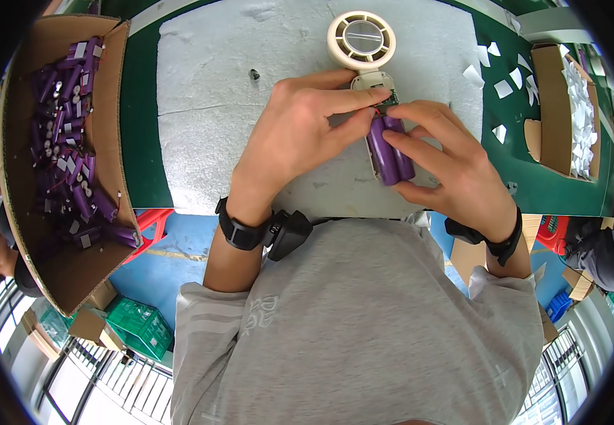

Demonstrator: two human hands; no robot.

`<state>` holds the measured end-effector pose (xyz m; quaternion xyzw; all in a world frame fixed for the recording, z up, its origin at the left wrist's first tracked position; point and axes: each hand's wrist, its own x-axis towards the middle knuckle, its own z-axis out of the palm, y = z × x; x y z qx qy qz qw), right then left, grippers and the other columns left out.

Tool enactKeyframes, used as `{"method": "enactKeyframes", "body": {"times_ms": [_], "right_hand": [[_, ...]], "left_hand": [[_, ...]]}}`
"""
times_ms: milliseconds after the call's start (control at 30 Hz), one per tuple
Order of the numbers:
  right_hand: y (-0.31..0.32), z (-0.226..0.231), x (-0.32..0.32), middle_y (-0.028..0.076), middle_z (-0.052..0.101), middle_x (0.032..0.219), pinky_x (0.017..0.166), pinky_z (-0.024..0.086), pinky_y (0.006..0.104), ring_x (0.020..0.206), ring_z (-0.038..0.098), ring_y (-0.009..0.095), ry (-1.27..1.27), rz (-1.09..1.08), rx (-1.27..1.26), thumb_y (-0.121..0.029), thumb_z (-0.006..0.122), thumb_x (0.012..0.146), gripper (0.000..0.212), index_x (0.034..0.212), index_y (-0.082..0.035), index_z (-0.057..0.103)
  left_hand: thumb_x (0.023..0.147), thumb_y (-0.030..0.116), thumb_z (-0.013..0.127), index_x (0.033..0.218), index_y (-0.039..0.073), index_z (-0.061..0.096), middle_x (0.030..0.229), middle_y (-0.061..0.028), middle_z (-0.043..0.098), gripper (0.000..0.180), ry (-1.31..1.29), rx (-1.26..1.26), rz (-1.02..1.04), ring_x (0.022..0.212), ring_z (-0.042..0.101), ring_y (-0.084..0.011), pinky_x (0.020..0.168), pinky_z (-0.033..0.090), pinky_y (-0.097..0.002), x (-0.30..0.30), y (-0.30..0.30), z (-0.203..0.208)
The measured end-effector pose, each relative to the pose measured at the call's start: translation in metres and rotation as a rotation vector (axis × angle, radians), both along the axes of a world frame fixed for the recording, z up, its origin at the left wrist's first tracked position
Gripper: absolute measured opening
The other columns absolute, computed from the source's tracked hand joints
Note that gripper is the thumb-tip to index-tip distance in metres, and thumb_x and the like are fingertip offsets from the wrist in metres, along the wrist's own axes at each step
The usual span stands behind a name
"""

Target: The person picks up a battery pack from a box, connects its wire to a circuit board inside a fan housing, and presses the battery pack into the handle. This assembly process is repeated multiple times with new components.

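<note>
A cream handheld fan (361, 41) lies on a white foam sheet (207, 134), its round head pointing away from me and its handle opened up. Inside the handle shows a green circuit board (387, 100), with a bit of red wire beside it. Two purple battery cells (390, 152) lie side by side at the handle's near end. My left hand (307, 127) pinches at the board and wire, its index finger stretched across the handle. My right hand (448, 152) grips the purple cells from the right, fingertips on top and thumb at their near end.
At the left stands a cardboard box (119, 106) of purple battery cells. A smaller cardboard box (549, 106) with white paper pieces is at the right; loose white scraps (503, 89) lie on the green table (491, 163). A small dark part (254, 74) rests on the foam.
</note>
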<state>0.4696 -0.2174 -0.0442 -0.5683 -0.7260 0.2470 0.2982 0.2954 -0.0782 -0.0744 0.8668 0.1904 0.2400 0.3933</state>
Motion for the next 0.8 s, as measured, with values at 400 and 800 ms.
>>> {"method": "enactKeyframes", "body": {"times_ms": [400, 800], "right_hand": [[-0.003, -0.022, -0.002, 0.014, 0.056, 0.125, 0.081, 0.057, 0.0374, 0.109, 0.058, 0.033, -0.135, -0.033, 0.144, 0.003, 0.082, 0.053, 0.047, 0.098, 0.001, 0.066], [0.032, 0.006, -0.003, 0.013, 0.054, 0.125, 0.092, 0.051, 0.0404, 0.11, 0.057, 0.032, -0.019, -0.124, -0.018, -0.002, 0.086, 0.051, 0.063, 0.11, -0.002, 0.063]], "left_hand": [[0.074, 0.006, 0.075, 0.104, 0.01, 0.074, 0.087, -0.0096, 0.069, 0.03, -0.053, -0.029, 0.038, 0.07, 0.066, -0.0236, 0.061, 0.053, -0.0306, 0.001, -0.003, -0.012], [0.061, 0.006, 0.084, 0.106, 0.011, 0.073, 0.087, -0.011, 0.07, 0.047, -0.045, -0.278, 0.029, 0.072, 0.066, -0.0252, 0.066, 0.053, -0.0321, 0.002, 0.012, 0.0]]}}
